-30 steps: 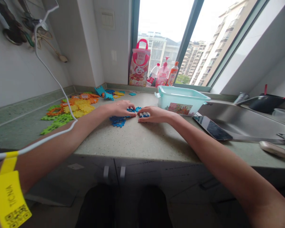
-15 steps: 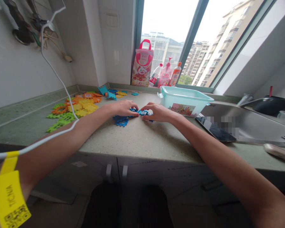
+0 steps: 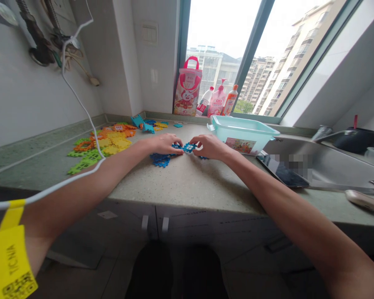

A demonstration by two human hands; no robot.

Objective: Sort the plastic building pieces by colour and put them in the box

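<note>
My right hand [image 3: 208,146] pinches a blue toothed building piece [image 3: 189,147] with a window-like grid, tilted toward me above the counter. Close beside it, the fingers of my left hand [image 3: 168,144] are closed on another blue piece [image 3: 176,146], which they partly cover. The two pieces nearly meet edge to edge; whether they interlock I cannot tell. Under my left hand lie more dark blue pieces [image 3: 161,160]. Part of one more blue piece [image 3: 203,157] shows beneath my right hand.
Green pieces [image 3: 85,161], yellow pieces [image 3: 115,142] and orange pieces [image 3: 82,146] lie in a heap at left. A pale teal tub [image 3: 246,124] stands right of my hands, near a phone [image 3: 282,170] at the sink [image 3: 330,166]. A white cable [image 3: 81,104] crosses my left forearm.
My right hand has turned its blue piece so that the gridded face now shows. Both hands stay close together, and the whole view has shifted slightly.
</note>
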